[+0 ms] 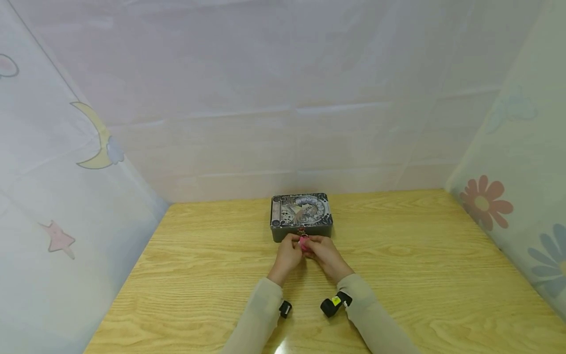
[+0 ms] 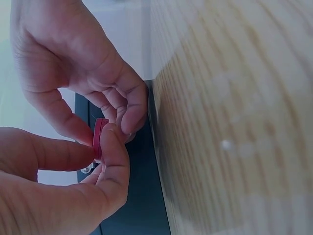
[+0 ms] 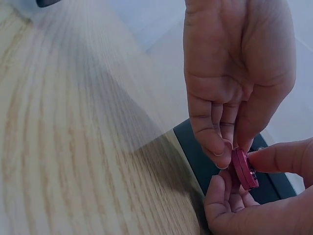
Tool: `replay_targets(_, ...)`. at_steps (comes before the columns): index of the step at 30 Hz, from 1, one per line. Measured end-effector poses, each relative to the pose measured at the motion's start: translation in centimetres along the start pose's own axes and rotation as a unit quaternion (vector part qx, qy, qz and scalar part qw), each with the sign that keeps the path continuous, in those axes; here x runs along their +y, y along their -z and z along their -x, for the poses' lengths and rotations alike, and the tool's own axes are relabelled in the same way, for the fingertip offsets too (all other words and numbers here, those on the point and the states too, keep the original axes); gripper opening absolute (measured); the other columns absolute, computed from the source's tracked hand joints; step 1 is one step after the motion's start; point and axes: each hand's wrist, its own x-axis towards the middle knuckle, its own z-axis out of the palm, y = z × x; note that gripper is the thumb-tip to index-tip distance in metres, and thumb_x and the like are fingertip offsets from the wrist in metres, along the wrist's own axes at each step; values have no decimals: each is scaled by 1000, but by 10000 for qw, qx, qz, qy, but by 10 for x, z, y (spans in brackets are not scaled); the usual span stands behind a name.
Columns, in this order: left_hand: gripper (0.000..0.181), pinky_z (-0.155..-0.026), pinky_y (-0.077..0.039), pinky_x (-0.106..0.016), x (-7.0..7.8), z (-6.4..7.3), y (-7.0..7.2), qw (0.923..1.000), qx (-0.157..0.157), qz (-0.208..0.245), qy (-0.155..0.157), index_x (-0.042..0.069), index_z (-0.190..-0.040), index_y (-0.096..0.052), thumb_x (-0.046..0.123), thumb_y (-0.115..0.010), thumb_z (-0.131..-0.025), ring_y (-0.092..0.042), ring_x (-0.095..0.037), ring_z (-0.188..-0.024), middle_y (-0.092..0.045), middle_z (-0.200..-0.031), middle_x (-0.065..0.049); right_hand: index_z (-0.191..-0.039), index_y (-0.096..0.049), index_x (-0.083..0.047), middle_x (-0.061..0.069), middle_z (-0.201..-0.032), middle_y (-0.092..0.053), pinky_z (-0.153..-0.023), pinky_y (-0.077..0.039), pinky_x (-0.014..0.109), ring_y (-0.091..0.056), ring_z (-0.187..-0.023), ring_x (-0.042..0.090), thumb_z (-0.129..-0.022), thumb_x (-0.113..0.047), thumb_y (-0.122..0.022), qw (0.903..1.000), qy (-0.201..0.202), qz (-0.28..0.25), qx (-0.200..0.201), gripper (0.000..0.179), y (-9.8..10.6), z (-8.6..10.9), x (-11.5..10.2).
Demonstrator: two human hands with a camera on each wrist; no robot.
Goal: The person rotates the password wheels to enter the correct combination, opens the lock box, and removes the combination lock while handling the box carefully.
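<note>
A small pink padlock (image 1: pixel 303 243) hangs at the front latch of a dark metal box (image 1: pixel 301 211) with a patterned lid. My left hand (image 1: pixel 287 255) pinches the padlock from the left between thumb and fingers. From the other side my right hand (image 1: pixel 328 256) holds it too, thumb against one face and fingers curled beneath. In the right wrist view, small dark dials show on the edge of the padlock (image 3: pixel 244 169), near the right thumb. The left wrist view shows the padlock (image 2: pixel 99 139) edge-on, partly covered by fingertips. The box's lid is down.
The box stands toward the back of a wood-grain table (image 1: pixel 199 275), close to a pale cloth backdrop (image 1: pixel 265 123). Printed cloth walls flank the table on both sides. Black wrist cameras (image 1: pixel 336 304) sit beneath the sleeves, above the tabletop.
</note>
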Motion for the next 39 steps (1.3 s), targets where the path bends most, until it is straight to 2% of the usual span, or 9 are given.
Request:
replay_targets(9,21,-51,-37,-20,1,1,-1,10000,33,86,-24,-12,-105,-55,-10,-47,-86,-45,-12,-56,-49,-67,-4,-112,-53,19,9,-92,-59,-71,-52,23,-58,-73,9,-95,-1,-49,9999,-30,-104,-82,26,1,0,-1)
replay_targets(16,20,-51,-39,-21,1,1,0,9996,12,260,61,-11,-105,-55,-11,-46,-87,-47,-11,-55,-50,-67,-5,-111,-56,15,9,-94,-60,-73,-52,26,-58,-75,13,-97,-8,-49,9998,-65,-23,-160,28,2,1,-2)
replay_targets(25,21,-52,-40,-21,3,2,1,9991,-66,372,166,-11,-107,-54,-11,-46,-88,-48,-11,-57,-49,-70,-5,-105,-55,15,6,-87,-58,-71,-52,24,-58,-71,10,-98,-5,-50,9995,-60,-28,-324,22,3,2,-4)
replay_targets(39,20,-53,-43,-22,0,1,-2,9988,-72,470,152,-11,-106,-53,-12,-44,-88,-49,-12,-57,-48,-69,-4,-112,-50,20,8,-91,-57,-70,-51,22,-56,-72,8,-97,2,-45,9989,-102,196,-418,24,4,-1,-4)
